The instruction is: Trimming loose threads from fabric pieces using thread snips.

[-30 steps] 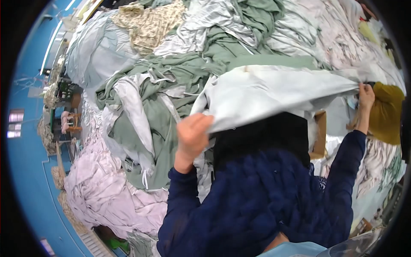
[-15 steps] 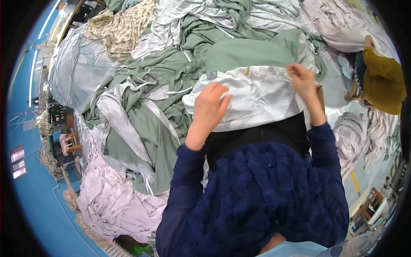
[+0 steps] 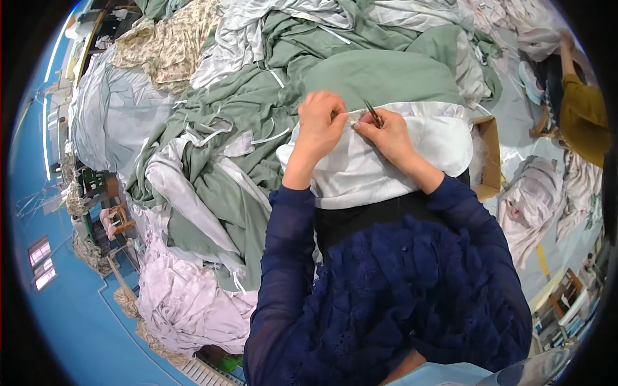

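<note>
White fabric (image 3: 399, 164) lies over my lap, with its gathered upper edge against a smooth green cloth panel (image 3: 383, 74). My left hand (image 3: 320, 122) is closed at that edge, finger and thumb pinching the white fabric. Close beside it, my right hand (image 3: 389, 138) grips small dark thread snips (image 3: 373, 114), their pointed tips rising above the fingers. The right thumb and fingertip also meet near the seam; whether they pinch a thread there is too small to tell.
Crumpled green and white cloth (image 3: 219, 167) heaps to the left, with pale pink cloth (image 3: 193, 296) lower down. A cardboard box (image 3: 490, 157) stands at my right. Beyond it, a person in a mustard top (image 3: 582, 119) handles pale cloth. A patterned cloth (image 3: 164, 48) lies at far left.
My right hand has moved left from the far right of the white edge and now holds the snips. My left hand has moved slightly up onto the edge. The box has come into fuller view.
</note>
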`<action>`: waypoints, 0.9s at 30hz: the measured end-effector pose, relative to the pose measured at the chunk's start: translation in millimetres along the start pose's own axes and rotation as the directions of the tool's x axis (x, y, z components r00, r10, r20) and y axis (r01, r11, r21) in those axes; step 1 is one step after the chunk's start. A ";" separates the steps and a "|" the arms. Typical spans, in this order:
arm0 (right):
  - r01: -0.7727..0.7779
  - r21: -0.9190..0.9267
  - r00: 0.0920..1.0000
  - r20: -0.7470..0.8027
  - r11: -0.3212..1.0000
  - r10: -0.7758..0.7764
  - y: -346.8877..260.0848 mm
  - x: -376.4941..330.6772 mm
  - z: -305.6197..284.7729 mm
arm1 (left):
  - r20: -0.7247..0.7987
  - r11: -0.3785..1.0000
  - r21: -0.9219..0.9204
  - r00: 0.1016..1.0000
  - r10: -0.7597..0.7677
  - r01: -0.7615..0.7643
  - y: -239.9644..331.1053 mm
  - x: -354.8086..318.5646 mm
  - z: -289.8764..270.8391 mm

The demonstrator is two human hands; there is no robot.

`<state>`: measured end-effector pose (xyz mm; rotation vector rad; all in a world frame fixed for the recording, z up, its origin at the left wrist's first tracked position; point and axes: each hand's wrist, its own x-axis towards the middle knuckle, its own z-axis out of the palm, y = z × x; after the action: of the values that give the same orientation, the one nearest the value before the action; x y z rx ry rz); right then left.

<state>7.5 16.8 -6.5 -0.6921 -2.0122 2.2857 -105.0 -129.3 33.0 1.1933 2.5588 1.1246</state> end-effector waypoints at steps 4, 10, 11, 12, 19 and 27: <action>-0.095 0.158 0.993 0.081 0.983 0.083 -5.6 3.0 -2.7 | 0.009 0.975 -0.158 0.987 -0.159 0.158 -0.9 3.2 -4.3; 0.052 0.239 0.995 0.076 0.970 -0.072 -1.9 12.2 -4.9 | -0.143 0.967 0.254 0.989 0.041 -0.004 4.4 20.0 0.9; 0.047 0.248 0.995 0.076 0.968 -0.068 -1.6 13.9 -5.6 | -0.136 0.967 0.255 0.990 0.040 -0.005 9.5 19.5 2.8; 0.043 0.256 0.995 0.076 0.966 -0.064 -1.6 15.3 -6.5 | -0.221 0.969 0.245 0.974 0.040 0.016 17.9 15.0 3.9; 0.180 0.077 0.983 0.034 0.981 -0.183 -13.9 8.6 -12.1 | 0.066 0.826 -0.331 0.884 -0.462 0.457 36.8 -9.4 12.0; 0.542 -0.315 0.841 0.217 0.779 -0.497 -7.1 2.5 -16.9 | 0.446 0.239 -0.720 0.699 -0.559 0.651 22.7 -3.5 15.5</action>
<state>9.0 34.7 -1.8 0.0345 -2.3348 1.6861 -82.7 -113.2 36.1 -0.0569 1.5883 1.6529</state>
